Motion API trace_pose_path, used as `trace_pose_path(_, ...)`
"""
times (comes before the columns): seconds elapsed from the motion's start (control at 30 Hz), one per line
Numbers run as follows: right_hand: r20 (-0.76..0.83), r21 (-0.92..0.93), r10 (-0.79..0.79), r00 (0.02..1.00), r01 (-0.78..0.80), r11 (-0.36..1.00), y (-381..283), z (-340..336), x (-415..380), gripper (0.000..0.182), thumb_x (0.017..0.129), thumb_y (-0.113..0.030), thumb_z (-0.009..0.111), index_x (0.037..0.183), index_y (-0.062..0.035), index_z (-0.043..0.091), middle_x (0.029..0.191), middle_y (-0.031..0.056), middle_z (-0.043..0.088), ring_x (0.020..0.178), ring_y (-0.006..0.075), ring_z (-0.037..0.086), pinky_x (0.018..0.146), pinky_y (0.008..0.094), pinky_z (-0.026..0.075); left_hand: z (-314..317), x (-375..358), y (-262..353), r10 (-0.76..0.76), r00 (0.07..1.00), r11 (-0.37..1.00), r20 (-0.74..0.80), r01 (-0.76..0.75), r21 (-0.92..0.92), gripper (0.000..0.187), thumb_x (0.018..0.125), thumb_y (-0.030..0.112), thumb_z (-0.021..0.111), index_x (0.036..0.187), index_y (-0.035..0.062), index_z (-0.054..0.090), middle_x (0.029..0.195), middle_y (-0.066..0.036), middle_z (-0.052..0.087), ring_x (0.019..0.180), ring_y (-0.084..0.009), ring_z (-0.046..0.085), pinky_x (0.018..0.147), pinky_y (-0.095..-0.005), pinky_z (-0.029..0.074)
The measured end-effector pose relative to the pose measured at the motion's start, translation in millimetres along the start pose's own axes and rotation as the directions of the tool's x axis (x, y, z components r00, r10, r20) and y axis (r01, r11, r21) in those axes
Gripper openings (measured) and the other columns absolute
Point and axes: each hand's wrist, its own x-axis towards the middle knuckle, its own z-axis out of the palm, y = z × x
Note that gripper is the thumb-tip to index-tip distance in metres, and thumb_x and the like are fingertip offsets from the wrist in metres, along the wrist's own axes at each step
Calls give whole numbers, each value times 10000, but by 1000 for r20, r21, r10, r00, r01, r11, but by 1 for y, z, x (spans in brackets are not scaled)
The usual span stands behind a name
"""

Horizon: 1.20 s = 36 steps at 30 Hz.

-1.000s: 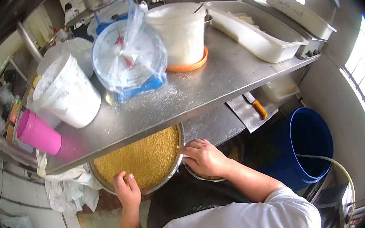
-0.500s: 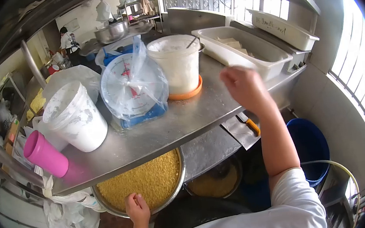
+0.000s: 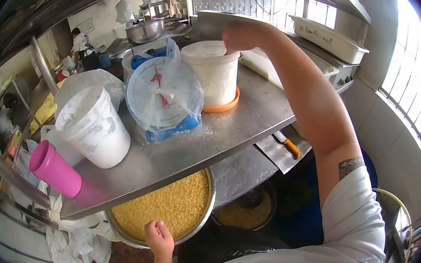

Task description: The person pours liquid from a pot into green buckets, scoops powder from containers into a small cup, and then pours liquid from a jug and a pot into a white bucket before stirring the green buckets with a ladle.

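My left hand (image 3: 159, 238) is curled closed over the near edge of a wide metal basin (image 3: 212, 193) full of yellow, grain-like bits (image 3: 169, 202). Whatever it may hold is hidden. Stretched forward, my right hand (image 3: 244, 35) has its fingers bent down at the right rim of a white bucket (image 3: 217, 77). These fingers look closed, but what is in them cannot be made out. The bucket holds something white and stands in an orange dish (image 3: 223, 103). Left of it is a dial scale (image 3: 158, 93) wrapped in clear plastic.
A second white bucket (image 3: 100, 133) and a pink cup (image 3: 58, 173) stand on the left of the steel shelf (image 3: 182, 157). Below lie an orange-handled knife (image 3: 289, 146) and another basin (image 3: 247, 212). A person (image 3: 82, 46) is far back left.
My right hand has moved forward and left to the white bucket's rim, where a thin dark handle stuck out before. My left hand stays nearly still. The view has shifted slightly.
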Motion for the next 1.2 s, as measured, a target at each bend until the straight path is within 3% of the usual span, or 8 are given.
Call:
trace_pose_path(0.17,-55,37,26,998,-24,999,6,-9,-7,206,898,-207,647,998,-57,746,880,103,729,776,254,669,723,407,536,-1,-4,-4,-1,1000,999,-21,1,-44,122,943,102,619,1024,13,604,895,-138,613,713,-307,568,640,-420,453)
trace_pose_path(0.33,-623,567,335,707,113,816,0,-7,-69,183,923,-179,637,1008,-29,698,816,70,689,753,164,643,703,332,520,-49,27,48,137,985,988,-105,-144,-62,217,948,133,623,1094,-22,585,947,-168,601,768,-304,543,686,-401,441)
trace_pose_path(0.5,-637,726,561,529,165,668,-46,3,-113,185,952,-181,647,1045,-25,679,905,155,728,840,239,712,784,357,543,-111,105,94,443,825,892,-350,-443,84,491,958,153,639,1357,-69,458,1240,-208,533,1051,-317,529,896,-417,451)
trace_pose_path(0.57,-643,746,598,479,216,630,-55,16,-119,197,957,-189,646,1058,-22,672,901,146,728,816,228,709,780,345,543,-126,140,116,434,803,884,-409,-466,25,574,963,160,657,1424,-77,411,1347,-225,486,1159,-335,515,968,-447,446)
trace_pose_path(0.63,-551,789,557,621,170,591,-62,26,-121,168,970,-149,626,1066,-20,672,889,124,730,784,195,704,757,326,545,-133,170,128,407,818,896,-406,-443,5,647,957,182,694,1458,-72,373,1403,-234,463,1242,-356,499,1035,-449,432)
trace_pose_path(0.7,-633,765,589,503,285,578,-65,31,-121,146,991,-108,603,1082,-18,671,879,102,727,792,164,707,750,306,547,-140,194,137,321,880,940,-350,-340,8,732,943,232,737,1485,-56,340,1451,-248,436,1318,-367,468,1079,-456,416)
trace_pose_path(1.1,-655,604,681,327,768,212,-125,-3,-165,204,1042,-30,532,1198,44,641,1087,132,730,824,117,673,729,254,547,-142,273,150,-15,992,954,-122,-22,-298,657,861,302,828,1350,34,480,1356,-269,564,1227,-370,586,1034,-430,465)
trace_pose_path(1.2,-635,569,653,413,821,34,-145,-9,-162,213,1042,-21,517,1217,41,622,1112,149,725,825,128,684,725,256,559,-140,256,150,235,939,956,-250,-270,-113,648,813,268,866,1295,42,498,1390,-333,513,1249,-438,559,1041,-454,452)
